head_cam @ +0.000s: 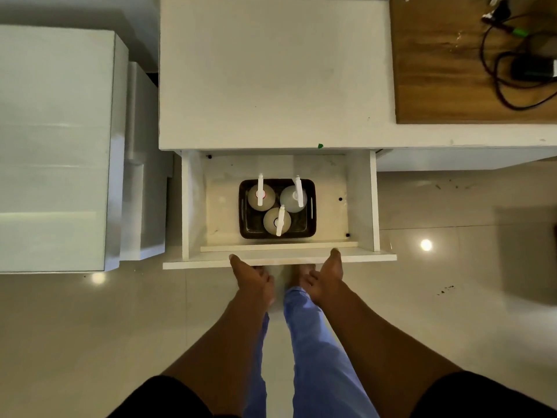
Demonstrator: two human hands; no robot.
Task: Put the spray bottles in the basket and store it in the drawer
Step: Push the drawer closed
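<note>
While gripping the front panel of the open drawer [280,257], thumbs on top: left hand [251,277] and right hand [324,280]. Inside, one dark basket [311,212] holding three upright spray bottles [261,197].

the drawer [280,258] stands open below the counter [271,70], and the basket [310,206] sits on its floor near the middle, with three bottles upright in it: one back left [261,198], one back right [293,199], one front centre [276,221]. my left hand [251,277] and right hand [327,280] rest on the drawer's front edge, thumbs on top, fingers under it, with my legs [310,342] below between them. a board [446,70] with cables [512,70] lies on the counter to the right, and a cabinet [54,146] stands left of the drawer.
</note>
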